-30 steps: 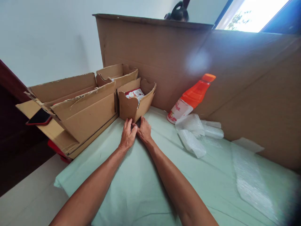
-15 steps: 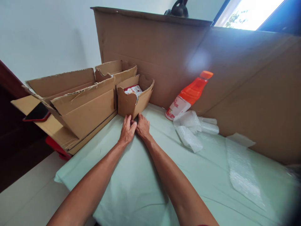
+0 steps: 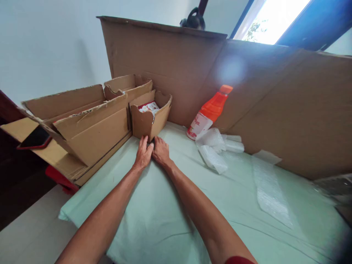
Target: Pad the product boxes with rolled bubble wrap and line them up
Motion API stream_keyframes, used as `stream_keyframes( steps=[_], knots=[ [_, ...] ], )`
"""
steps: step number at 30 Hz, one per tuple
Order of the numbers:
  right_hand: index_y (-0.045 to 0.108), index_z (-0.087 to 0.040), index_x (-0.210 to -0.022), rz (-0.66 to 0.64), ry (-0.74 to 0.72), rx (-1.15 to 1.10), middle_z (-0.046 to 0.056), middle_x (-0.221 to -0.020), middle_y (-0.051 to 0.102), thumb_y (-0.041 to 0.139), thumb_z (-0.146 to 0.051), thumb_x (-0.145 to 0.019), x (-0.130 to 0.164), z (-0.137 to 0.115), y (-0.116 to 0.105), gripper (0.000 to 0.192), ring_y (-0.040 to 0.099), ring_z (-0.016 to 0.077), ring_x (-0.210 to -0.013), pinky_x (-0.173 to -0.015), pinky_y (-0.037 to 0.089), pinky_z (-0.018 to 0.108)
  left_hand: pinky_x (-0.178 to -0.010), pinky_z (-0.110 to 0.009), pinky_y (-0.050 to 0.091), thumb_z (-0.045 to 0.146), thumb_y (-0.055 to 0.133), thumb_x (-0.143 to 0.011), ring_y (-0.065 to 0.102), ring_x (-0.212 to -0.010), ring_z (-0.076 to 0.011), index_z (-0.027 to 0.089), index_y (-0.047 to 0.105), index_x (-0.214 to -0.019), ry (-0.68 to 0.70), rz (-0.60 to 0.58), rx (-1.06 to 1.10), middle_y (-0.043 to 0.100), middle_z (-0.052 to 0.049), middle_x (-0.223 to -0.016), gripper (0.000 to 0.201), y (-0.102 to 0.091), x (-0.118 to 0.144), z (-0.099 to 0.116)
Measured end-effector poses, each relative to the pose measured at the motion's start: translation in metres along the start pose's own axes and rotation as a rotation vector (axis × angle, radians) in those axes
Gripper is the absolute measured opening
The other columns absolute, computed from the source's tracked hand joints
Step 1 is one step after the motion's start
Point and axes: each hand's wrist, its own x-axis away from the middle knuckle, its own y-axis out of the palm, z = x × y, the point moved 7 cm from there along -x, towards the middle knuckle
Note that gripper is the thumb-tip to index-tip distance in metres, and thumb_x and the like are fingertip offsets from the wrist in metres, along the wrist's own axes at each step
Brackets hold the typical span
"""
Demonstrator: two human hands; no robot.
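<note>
At the far left, a dark flat thing with a red edge [image 3: 35,137] rests on a cardboard flap, beside the long open carton [image 3: 100,134]. Next comes the left hand [image 3: 143,156], its fingers fairly straight and close together, thumb angled toward the other hand. Its fingertips are at the foot of the small cardboard box [image 3: 141,124], which stands upright on the green cloth [image 3: 162,220] directly beyond them, a printed packet [image 3: 150,107] inside. The right hand [image 3: 161,152] is just beside the left, fingertips at the box's near lower corner; its fingers look bent, but whether either hand grips the cardboard I cannot tell. Farther right, an orange-capped bottle [image 3: 210,112] leans near the cardboard panel [image 3: 165,55], crumpled bubble wrap [image 3: 210,146] at its base.
</note>
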Motion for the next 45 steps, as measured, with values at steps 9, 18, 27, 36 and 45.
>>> stream_keyframes(
  steps=[9,18,27,36,45],
  knots=[
    [0.046,-0.017,-0.151,-0.074,-0.300,0.058,0.016,-0.159,0.042,0.046,-0.048,-0.102,0.145,-0.017,-0.006,0.057,0.036,0.0333,-0.148,-0.118,0.031,0.049,-0.118,-0.047,0.038,0.036,0.053,-0.090,0.049,-0.139,-0.0291,0.017,0.054,-0.140,0.007,0.042,-0.119,0.053,-0.016,-0.147,0.053,-0.012,0.006,0.005],
    [0.045,-0.020,-0.150,-0.084,-0.279,-0.001,0.012,-0.161,0.041,0.046,-0.048,-0.103,0.267,0.011,-0.034,0.054,0.034,0.0276,-0.149,-0.120,0.029,0.045,-0.115,-0.050,0.040,0.026,0.053,-0.081,0.055,-0.128,-0.0315,0.011,0.065,-0.117,0.046,-0.098,-0.435,0.060,-0.019,-0.134,0.041,-0.010,0.026,0.035],
    [0.059,-0.017,-0.134,-0.010,-0.349,0.027,0.010,-0.152,0.053,0.056,-0.046,-0.100,0.333,0.033,-0.055,0.045,0.044,0.0240,-0.141,-0.114,0.036,0.038,-0.113,-0.060,0.038,0.048,0.040,-0.093,0.049,-0.135,-0.0408,0.009,0.064,-0.121,0.534,-0.493,-0.776,0.056,-0.025,-0.139,0.054,0.060,0.154,0.067],
    [0.071,-0.022,-0.108,0.335,0.019,-0.150,0.007,-0.126,0.072,0.061,-0.029,-0.095,0.399,0.168,-0.130,0.018,0.059,0.0209,-0.128,-0.109,0.044,0.039,-0.107,-0.053,0.042,0.040,0.047,-0.097,0.053,-0.130,-0.0371,0.015,0.057,-0.131,1.049,-0.614,-0.663,0.059,-0.021,-0.139,0.043,0.118,0.293,0.118],
    [0.051,-0.011,-0.143,0.696,0.814,0.490,0.023,-0.155,0.045,0.067,-0.023,-0.085,0.482,0.397,-0.349,0.061,0.040,0.0368,-0.144,-0.113,0.032,0.056,-0.102,-0.052,0.047,0.040,0.054,-0.095,0.057,-0.127,-0.0350,0.017,0.057,-0.131,1.014,-0.596,-0.621,0.062,-0.018,-0.136,0.042,0.118,0.291,0.127]
  ],
)
